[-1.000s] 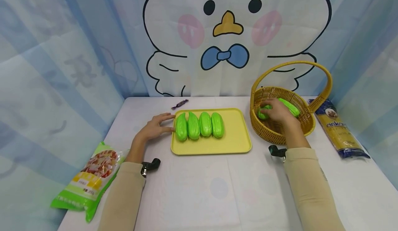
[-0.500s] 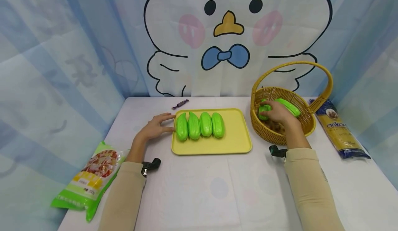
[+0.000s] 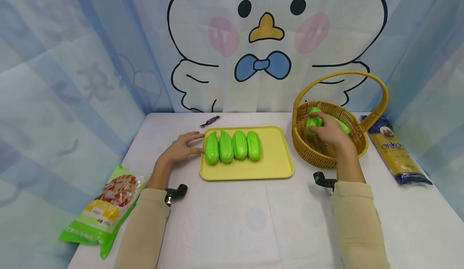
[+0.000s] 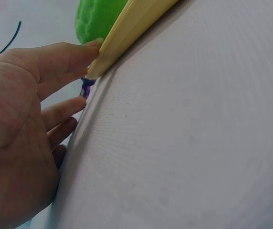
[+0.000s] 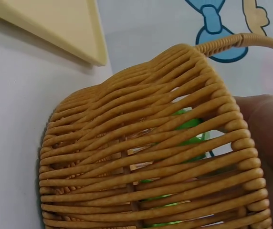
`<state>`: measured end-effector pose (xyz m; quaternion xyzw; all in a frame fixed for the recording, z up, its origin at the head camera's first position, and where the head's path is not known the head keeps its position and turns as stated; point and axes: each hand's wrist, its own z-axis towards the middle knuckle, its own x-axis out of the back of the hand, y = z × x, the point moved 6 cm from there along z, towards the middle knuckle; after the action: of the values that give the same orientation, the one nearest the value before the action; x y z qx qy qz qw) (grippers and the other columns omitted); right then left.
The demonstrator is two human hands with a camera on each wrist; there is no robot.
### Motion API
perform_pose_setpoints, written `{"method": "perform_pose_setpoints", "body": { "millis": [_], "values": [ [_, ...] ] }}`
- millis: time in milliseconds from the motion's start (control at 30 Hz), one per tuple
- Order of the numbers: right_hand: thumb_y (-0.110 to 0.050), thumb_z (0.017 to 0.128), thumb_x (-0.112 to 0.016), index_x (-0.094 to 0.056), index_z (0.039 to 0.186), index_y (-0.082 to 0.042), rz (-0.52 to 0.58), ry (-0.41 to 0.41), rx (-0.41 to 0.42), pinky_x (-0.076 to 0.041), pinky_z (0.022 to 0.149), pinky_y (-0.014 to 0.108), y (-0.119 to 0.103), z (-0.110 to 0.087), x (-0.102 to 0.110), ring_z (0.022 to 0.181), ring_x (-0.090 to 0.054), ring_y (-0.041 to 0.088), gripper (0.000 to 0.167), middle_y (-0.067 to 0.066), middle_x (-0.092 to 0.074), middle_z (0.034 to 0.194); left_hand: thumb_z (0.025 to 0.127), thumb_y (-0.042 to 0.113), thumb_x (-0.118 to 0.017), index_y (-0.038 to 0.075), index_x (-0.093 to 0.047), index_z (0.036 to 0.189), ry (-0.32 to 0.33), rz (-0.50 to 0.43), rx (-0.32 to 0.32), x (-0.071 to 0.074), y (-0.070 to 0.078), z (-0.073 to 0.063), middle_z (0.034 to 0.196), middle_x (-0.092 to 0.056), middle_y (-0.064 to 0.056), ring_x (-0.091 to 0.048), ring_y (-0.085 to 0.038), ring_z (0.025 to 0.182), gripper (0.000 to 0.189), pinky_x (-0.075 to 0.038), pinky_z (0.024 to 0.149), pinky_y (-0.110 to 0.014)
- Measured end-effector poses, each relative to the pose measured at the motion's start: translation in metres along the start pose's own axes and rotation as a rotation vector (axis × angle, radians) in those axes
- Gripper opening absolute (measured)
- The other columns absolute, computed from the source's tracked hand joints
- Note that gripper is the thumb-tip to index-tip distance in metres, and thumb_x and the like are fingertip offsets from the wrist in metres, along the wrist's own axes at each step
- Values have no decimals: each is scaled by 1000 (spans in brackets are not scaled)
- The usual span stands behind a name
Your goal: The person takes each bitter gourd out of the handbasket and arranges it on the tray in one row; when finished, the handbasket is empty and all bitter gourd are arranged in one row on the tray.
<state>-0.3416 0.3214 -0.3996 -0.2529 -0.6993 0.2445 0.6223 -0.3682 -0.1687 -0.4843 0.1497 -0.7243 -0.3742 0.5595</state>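
Head view: straight left fingers (image 3: 194, 135) at tray (image 3: 273, 152) edge, slim gap to basket (image 3: 308, 156), right fingers (image 3: 320, 116) round vegetable (image 3: 313, 122) inside.

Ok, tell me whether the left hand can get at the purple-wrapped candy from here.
Probably yes: the left hand is at the left edge of the yellow tray, and the candy lies just beyond the tray's far-left corner, with nothing visible between.
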Motion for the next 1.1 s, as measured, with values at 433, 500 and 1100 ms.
{"method": "perform_pose_setpoints", "body": {
  "millis": [433, 500, 1100],
  "values": [
    [-30, 102, -67, -41, 159, -15, 108, 77, 58, -51, 78, 36, -11, -19, 5, 111, -47, 37, 64, 32, -26, 155, 92, 46, -76, 26, -52, 155, 3, 16, -1, 0, 0, 1, 170, -33, -9, -18, -38, 161, 71, -10, 122, -76],
    [-30, 100, -70, -45, 156, -16, 128, 86, 55, -52, 76, 34, -13, -23, 7, 109, -45, 34, 62, 29, -25, 152, 91, 46, -76, 25, -52, 155, 2, 16, -3, 0, -1, 1, 170, -34, -9, -18, -38, 160, 71, -11, 122, -76],
    [-35, 91, -82, -59, 143, -26, 64, -75, 214, -48, 85, 41, -32, -61, 31, 122, -42, 31, 57, 4, -41, 152, 91, 47, -75, 25, -51, 155, 2, 35, -7, 0, -2, 1, 170, -33, -9, -18, -40, 160, 72, -11, 120, -78]
  ]
}}
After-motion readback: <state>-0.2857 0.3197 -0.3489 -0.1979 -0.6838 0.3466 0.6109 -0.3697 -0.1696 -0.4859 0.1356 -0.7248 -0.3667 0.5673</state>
